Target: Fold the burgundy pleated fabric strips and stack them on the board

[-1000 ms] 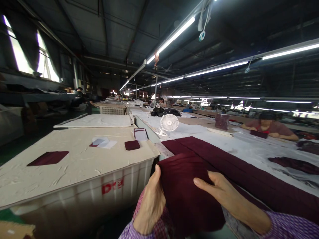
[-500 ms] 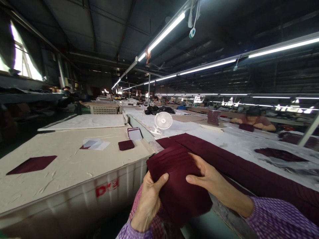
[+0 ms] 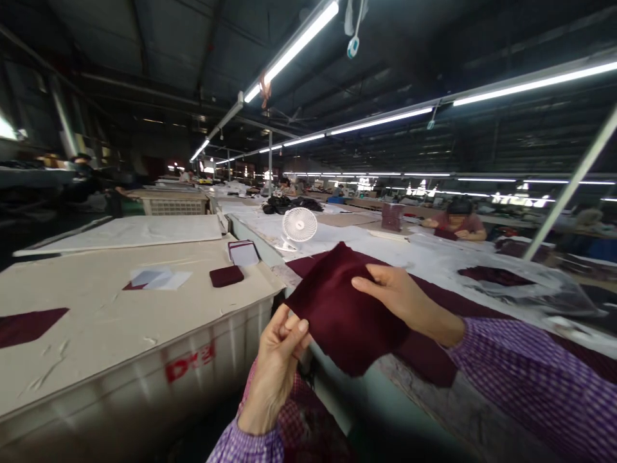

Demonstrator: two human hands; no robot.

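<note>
A maroon fabric piece (image 3: 349, 315) is held up in front of me, over the edge of the white table. My left hand (image 3: 279, 350) pinches its left corner between thumb and fingers. On its upper right, my right hand (image 3: 398, 292) grips the cloth, thumb on the near face and fingers mostly behind. Long maroon cloth strips (image 3: 434, 292) lie on the table behind and under the held piece. Over to the left, a small stack of maroon pieces (image 3: 226, 276) rests near the corner of the cream-covered surface.
A white fan (image 3: 299, 225) stands on the table (image 3: 347, 236) beyond my hands. Left is a large bin (image 3: 216, 350) with a cream-covered top, holding white sheets (image 3: 164, 278) and a maroon piece (image 3: 31, 326). A co-worker (image 3: 460, 222) sits across the table at right.
The view has turned to the right. My left hand has shifted from the cloth's left side to a pinch at its corner, and the piece is now spread flatter and tilted.
</note>
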